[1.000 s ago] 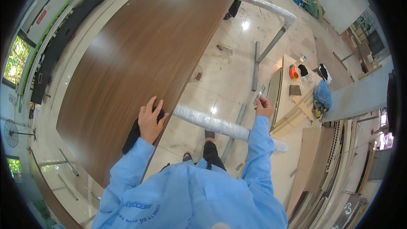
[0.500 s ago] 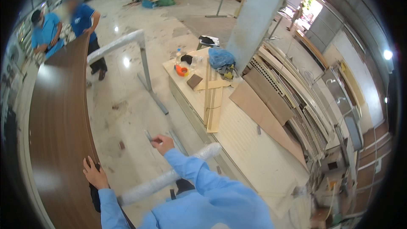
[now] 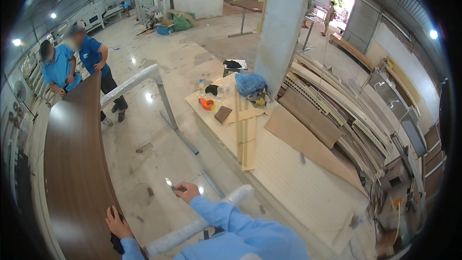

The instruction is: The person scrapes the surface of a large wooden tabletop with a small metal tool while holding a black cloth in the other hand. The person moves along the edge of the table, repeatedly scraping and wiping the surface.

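Note:
My left hand [image 3: 119,224] lies over the right edge of a long brown wood-grain panel [image 3: 77,163], its fingers bent round a black cloth [image 3: 116,244] pressed at that edge. Part of the cloth hangs below the palm. To the right of the panel, over the floor, my right hand [image 3: 187,191] is closed on a small knife [image 3: 169,183]. Its bright metal blade points up and left, apart from the panel; the handle is hidden in my fingers.
Plastic-wrapped rack bars [image 3: 199,221] cross in front of me and at the panel's far end [image 3: 132,84]. Two people in blue shirts [image 3: 94,55] stand there. To the right, a low pale stack of boards [image 3: 298,183] carries orange tape [image 3: 207,104], a blue bag [image 3: 250,84] and strips.
The view has tilted up and shifted, so the scene sits lower. My left hand stays at the panel edge with the cloth; my right hand still holds the knife, its blade now more visible.

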`<move>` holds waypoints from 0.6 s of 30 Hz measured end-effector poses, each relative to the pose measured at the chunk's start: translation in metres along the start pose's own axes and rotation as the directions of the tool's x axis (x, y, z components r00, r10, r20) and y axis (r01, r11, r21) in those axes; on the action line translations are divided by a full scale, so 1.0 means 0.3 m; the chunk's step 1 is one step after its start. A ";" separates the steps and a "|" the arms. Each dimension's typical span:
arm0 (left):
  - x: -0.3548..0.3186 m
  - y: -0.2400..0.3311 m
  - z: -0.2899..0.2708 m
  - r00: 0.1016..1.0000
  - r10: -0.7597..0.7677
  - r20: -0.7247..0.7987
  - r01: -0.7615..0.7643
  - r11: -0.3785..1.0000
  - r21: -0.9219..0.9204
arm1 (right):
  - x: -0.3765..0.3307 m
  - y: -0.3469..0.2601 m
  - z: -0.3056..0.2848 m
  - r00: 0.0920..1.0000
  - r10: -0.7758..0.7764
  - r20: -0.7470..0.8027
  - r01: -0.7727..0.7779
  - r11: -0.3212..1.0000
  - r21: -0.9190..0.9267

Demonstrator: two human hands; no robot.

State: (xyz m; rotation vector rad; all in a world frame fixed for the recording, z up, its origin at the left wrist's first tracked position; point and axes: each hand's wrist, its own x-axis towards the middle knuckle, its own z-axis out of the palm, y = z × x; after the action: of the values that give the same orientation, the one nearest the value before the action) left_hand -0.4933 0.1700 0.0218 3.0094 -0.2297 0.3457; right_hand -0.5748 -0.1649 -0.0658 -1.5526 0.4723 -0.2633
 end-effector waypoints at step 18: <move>-0.026 -0.051 0.062 0.973 0.230 -0.017 -0.230 0.973 -0.030 | 0.001 0.012 0.001 1.000 0.010 0.025 -0.010 1.000 -0.010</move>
State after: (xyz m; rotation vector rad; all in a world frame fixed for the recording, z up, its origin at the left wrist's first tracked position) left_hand -0.4944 0.1839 0.0007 2.9525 -0.5803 0.3771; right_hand -0.5748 -0.1646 -0.0694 -1.5606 0.4619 -0.2337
